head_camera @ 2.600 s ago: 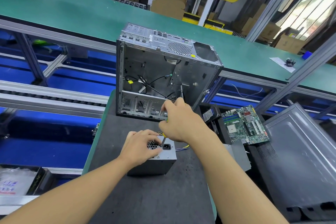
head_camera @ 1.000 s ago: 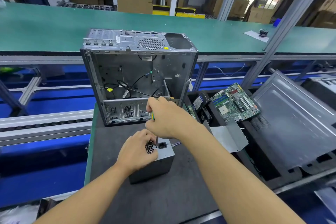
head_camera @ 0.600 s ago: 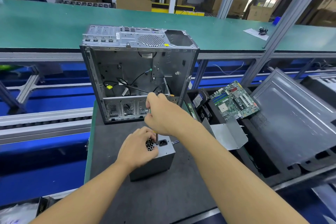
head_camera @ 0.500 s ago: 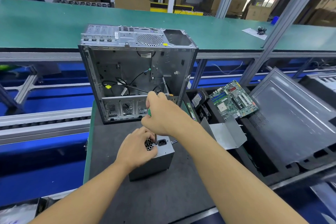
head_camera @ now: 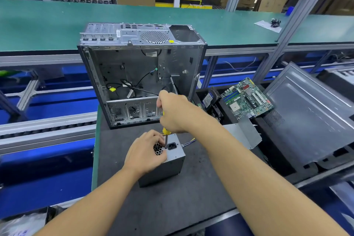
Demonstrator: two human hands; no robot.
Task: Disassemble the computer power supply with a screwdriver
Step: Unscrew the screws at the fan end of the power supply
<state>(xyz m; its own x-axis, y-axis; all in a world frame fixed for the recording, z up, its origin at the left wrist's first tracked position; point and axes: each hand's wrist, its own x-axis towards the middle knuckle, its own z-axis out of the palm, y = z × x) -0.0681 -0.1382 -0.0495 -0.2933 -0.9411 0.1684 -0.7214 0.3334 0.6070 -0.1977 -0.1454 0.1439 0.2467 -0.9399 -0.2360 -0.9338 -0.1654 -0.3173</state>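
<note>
Directly below my right hand point(head_camera: 175, 114), gripping yellow-handled screwdriver point(head_camera: 165, 140) upright, sits grey metal power supply box point(head_camera: 169, 168); left hand point(head_camera: 144, 152) clamps its top.

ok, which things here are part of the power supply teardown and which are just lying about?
In use: power supply, held by the left hand; screwdriver, gripped by the right hand, tip on the supply's top face.
Lying about: computer case, motherboard, side panel, metal bracket, sheet of paper on the green belt.
</note>
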